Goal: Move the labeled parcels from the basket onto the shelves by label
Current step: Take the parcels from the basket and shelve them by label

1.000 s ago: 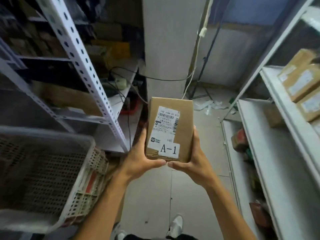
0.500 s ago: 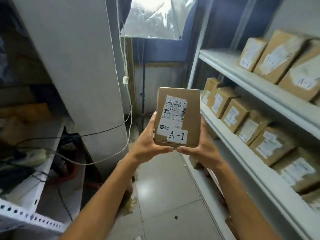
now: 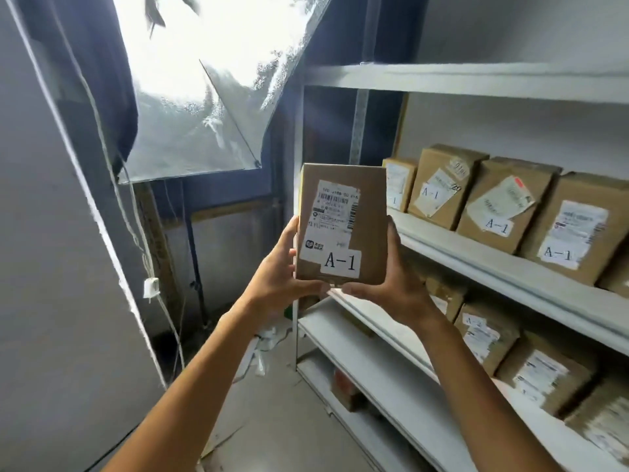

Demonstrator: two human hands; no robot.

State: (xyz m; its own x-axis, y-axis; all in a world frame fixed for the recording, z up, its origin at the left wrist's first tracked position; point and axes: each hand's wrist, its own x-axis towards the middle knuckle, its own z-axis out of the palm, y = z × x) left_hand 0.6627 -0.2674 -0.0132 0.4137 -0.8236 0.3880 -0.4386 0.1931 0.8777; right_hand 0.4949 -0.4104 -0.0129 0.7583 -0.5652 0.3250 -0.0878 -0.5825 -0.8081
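I hold a brown cardboard parcel [image 3: 367, 212] upright in front of me, its white "A-1" label facing me. My left hand [image 3: 277, 277] grips its lower left side and my right hand [image 3: 396, 284] grips its lower right side, thumbs under the bottom edge. The parcel sits just left of the white shelf [image 3: 476, 264] that carries a row of brown parcels [image 3: 500, 206] labeled "A-1". The shelf below [image 3: 391, 356] holds parcels [image 3: 483, 335] marked "A-2". The basket is out of view.
A grey pillar [image 3: 51, 267] with hanging white cables [image 3: 149, 287] stands at the left. A reflective sheet [image 3: 211, 97] hangs over a bright window behind. An upper shelf board [image 3: 476, 80] runs above the A-1 row. Scraps lie on the tiled floor [image 3: 269, 420].
My view has swung up and to the right, from the basket and floor to the shelves. The parcel has risen with both hands to the level of the A-1 shelf.
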